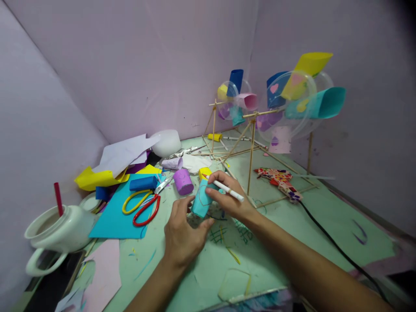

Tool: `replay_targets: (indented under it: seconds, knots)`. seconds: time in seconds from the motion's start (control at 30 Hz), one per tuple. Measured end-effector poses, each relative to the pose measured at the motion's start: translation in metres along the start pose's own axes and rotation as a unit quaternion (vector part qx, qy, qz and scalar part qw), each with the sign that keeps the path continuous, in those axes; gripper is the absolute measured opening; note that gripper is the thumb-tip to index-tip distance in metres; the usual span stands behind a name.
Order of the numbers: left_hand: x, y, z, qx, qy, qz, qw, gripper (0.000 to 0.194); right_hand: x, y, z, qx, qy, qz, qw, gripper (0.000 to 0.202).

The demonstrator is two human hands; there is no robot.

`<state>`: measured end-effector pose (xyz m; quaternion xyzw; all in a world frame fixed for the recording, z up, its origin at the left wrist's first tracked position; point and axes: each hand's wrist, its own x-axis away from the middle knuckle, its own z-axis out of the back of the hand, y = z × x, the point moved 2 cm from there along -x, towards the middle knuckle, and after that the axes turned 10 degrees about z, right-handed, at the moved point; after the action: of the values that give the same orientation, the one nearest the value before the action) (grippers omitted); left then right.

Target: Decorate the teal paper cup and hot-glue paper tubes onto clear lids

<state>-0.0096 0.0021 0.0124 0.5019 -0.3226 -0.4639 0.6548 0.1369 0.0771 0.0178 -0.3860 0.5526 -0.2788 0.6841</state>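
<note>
A light-blue paper tube point(201, 203) with a dark outline drawn on its side is tilted between my hands. My left hand point(186, 232) curls about its lower end, with the forefinger at its left side and the thumb below. My right hand point(230, 197) pinches a white marker point(227, 189) with a reddish tip, and its fingers rest by the tube's upper end. Just behind stands a yellow paper tube point(204, 173), partly hidden. To the left is a purple paper tube point(183, 182), and a pale lilac one point(173, 163) lies behind it.
Scissors point(146, 207) and a blue roll point(143, 183) lie on blue paper point(112, 216). A white teapot-like pot point(69, 227) stands left. Stick-framed wheels with paper cups point(292, 104) stand at the right, near a patterned glue gun point(281, 180) with a black cord point(338, 249).
</note>
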Motion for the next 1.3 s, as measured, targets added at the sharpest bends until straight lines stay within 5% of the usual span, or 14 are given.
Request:
replay_targets:
  seconds: [0.07, 0.17, 0.27, 0.37, 0.47, 0.6, 0.7, 0.83, 1.03, 1.3]
  knots:
    - [-0.006, -0.002, 0.001, 0.119, -0.068, 0.085, 0.987, 0.047, -0.003, 0.001, 0.003, -0.039, -0.004, 0.005, 0.999, 0.015]
    - [-0.011, -0.005, 0.000, 0.278, -0.188, 0.239, 0.911, 0.042, -0.006, -0.001, 0.004, -0.061, -0.033, 0.019, 0.997, 0.016]
    - [-0.011, -0.006, -0.002, 0.331, -0.269, 0.296, 0.855, 0.029, -0.005, -0.004, 0.001, -0.084, -0.070, 0.023, 0.994, 0.015]
    - [-0.011, -0.007, -0.004, 0.373, -0.293, 0.297, 0.829, 0.021, -0.004, -0.008, 0.000, -0.058, -0.074, 0.047, 0.994, 0.012]
    - [-0.015, -0.010, -0.003, 0.423, -0.245, 0.331, 0.807, 0.009, -0.004, -0.015, 0.006, 0.015, 0.014, 0.084, 0.996, 0.014]
    - [-0.021, -0.014, 0.000, 0.442, -0.168, 0.376, 0.797, 0.016, -0.001, -0.022, 0.009, -0.040, 0.101, 0.084, 0.991, 0.024]
    - [-0.023, -0.016, 0.001, 0.445, -0.158, 0.380, 0.795, 0.020, 0.004, -0.024, 0.000, -0.075, 0.051, 0.076, 0.993, 0.026]
    - [-0.022, -0.019, 0.001, 0.444, -0.175, 0.368, 0.798, 0.015, 0.010, -0.026, -0.010, 0.027, -0.018, 0.126, 0.991, 0.021]
    - [-0.020, -0.020, 0.000, 0.444, -0.189, 0.339, 0.808, 0.012, 0.011, -0.026, -0.010, 0.012, -0.009, 0.136, 0.991, 0.019]
    - [-0.019, -0.018, -0.005, 0.433, -0.189, 0.310, 0.825, 0.032, 0.012, -0.028, -0.010, 0.036, -0.018, 0.156, 0.987, 0.018]
